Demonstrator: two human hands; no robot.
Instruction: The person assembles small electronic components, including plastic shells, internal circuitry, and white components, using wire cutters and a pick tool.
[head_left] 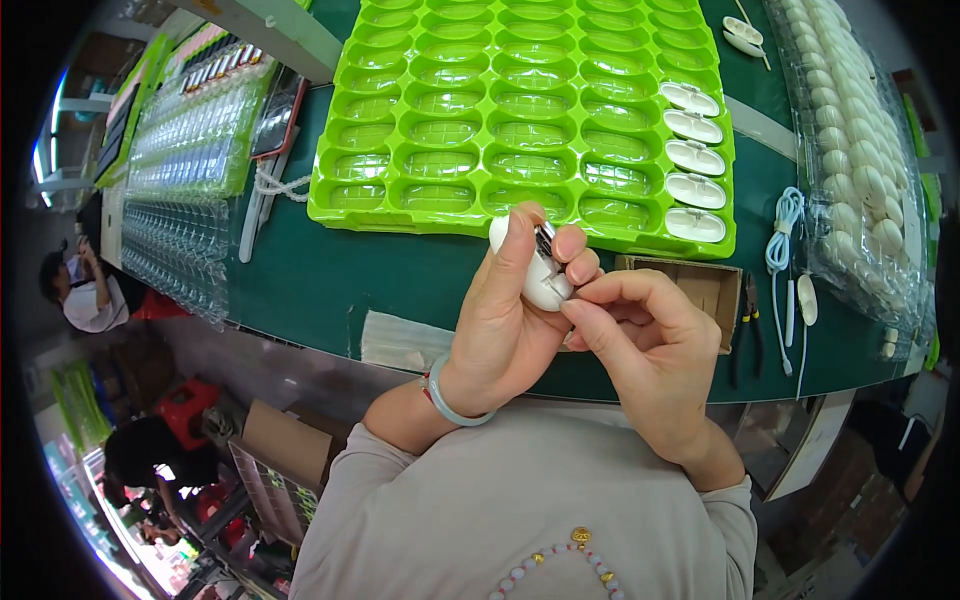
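My left hand (500, 325) is closed round a white oval earbud case (546, 286), holding it up in front of the near edge of the green tray. The case's hinge side, with a shiny metal strip, faces my right hand (655, 345). That hand pinches thumb and forefinger together right at the case's lower end. Whatever is between those fingertips is too small to make out. Beyond both hands, the bright green tray (400, 224) has rows of oval pockets. Several white cases (694, 190) lie in its right-hand column.
A cardboard box (706, 283) sits under the tray's right corner, beside pliers (749, 325) and a coiled pale cable (784, 232). Clear trays of white shells (850, 130) are stacked at the right. A phone (279, 118) and plastic trays (185, 225) lie left. A clear bag (402, 342) is near the table edge.
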